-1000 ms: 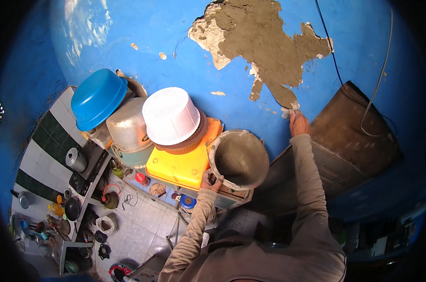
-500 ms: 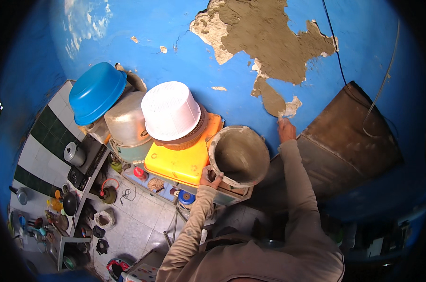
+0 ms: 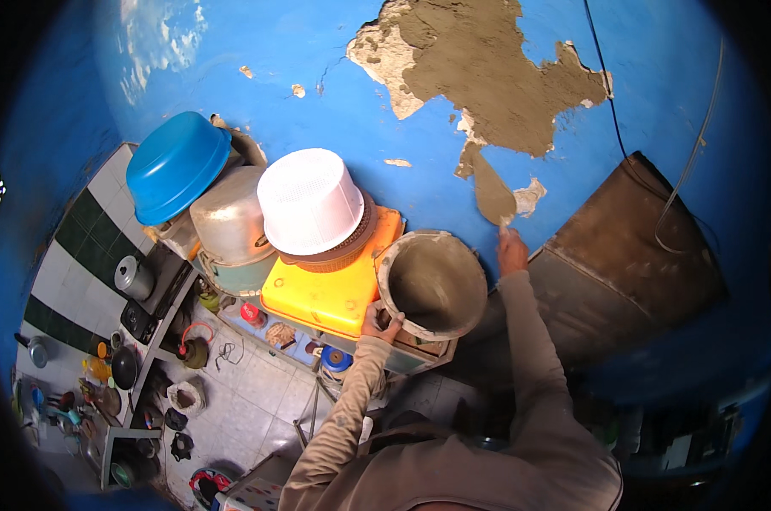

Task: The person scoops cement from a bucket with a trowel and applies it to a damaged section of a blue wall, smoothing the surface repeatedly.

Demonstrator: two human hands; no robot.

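Note:
My right hand (image 3: 512, 250) is closed round the handle of a trowel (image 3: 492, 192), whose mortar-coated blade points up along the blue wall (image 3: 436, 183). Just above the blade's tip spreads a patch of grey-brown mortar (image 3: 479, 72) with bare, pale edges. My left hand (image 3: 381, 324) grips the near rim of a mortar-smeared bucket (image 3: 435, 281), thumb and fingers bent over the edge. Wet-looking mortar coats the inside of the bucket, which stands beside a yellow plastic box (image 3: 330, 294).
On the box sits a white basket (image 3: 309, 200) over a brown one. Left of it are a metal pot (image 3: 230, 217) and an upturned blue basin (image 3: 177, 166). A brown panel (image 3: 632, 230) leans at the right, with a black cable (image 3: 611, 94) hanging above.
My right hand and the trowel have moved slightly down and left along the wall. The left hand keeps its grip on the bucket rim.

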